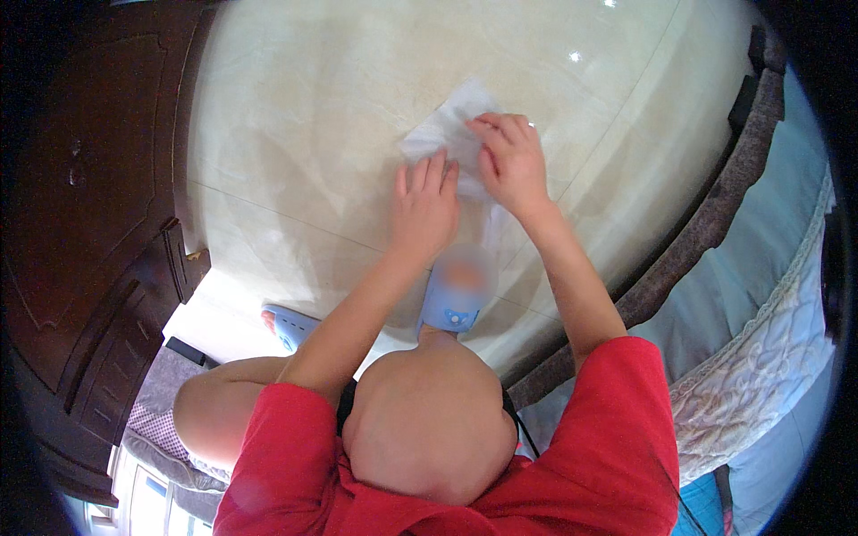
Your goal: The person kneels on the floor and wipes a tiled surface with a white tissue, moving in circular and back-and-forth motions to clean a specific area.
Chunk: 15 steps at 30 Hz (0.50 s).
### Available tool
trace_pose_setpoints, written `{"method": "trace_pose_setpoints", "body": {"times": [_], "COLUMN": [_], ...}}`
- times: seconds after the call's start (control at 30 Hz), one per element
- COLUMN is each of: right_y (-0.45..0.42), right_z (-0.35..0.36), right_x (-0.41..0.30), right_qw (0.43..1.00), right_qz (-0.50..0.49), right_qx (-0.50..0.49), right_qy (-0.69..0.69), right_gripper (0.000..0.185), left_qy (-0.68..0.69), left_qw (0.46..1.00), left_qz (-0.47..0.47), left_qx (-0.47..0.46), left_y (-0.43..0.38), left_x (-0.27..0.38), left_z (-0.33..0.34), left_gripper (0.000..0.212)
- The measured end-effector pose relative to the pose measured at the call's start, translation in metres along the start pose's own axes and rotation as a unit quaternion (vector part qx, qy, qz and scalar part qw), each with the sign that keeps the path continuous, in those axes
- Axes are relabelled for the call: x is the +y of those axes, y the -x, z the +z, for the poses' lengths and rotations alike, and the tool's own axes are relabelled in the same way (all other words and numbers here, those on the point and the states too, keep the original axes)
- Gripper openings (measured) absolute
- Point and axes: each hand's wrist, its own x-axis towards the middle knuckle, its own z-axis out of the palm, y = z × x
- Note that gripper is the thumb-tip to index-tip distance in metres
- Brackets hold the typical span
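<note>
A thin white sheet [456, 110], tissue or soft cloth, lies crumpled on the glossy tiled floor [322, 120]. My left hand [425, 208] is palm down at the sheet's near-left edge, its fingers spread and pointing away from me. Over the sheet's right part is my right hand [515, 161], with fingers bent and a ring on one of them. Whether those fingertips pinch the sheet or only press on it is not clear. Part of the sheet is hidden under the right hand.
Blue slippers are on my feet, the right slipper [442, 315] just below my hands and the left slipper [291, 327] farther left. A dark wooden cabinet [87, 167] stands at left. Along the right runs a bed with a grey padded frame [690, 268] and pale-blue bedding [737, 268].
</note>
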Motion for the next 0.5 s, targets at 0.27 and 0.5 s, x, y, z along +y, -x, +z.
{"method": "trace_pose_setpoints", "body": {"times": [0.27,0.5], "right_y": [-0.006,-0.047], "right_z": [0.011,0.023], "right_x": [-0.008,-0.006], "right_qw": [0.994,0.953], "right_qz": [0.091,0.281], "right_qx": [-0.057,-0.083], "right_qy": [0.011,-0.074], "right_gripper": [0.023,0.028], "left_qy": [0.014,0.007], "left_qw": [0.989,0.996], "left_qz": [0.067,0.033], "left_qx": [0.128,0.078], "left_y": [-0.033,-0.019], "left_x": [-0.003,-0.001], "left_z": [0.008,0.012], "left_gripper": [0.045,0.047]}}
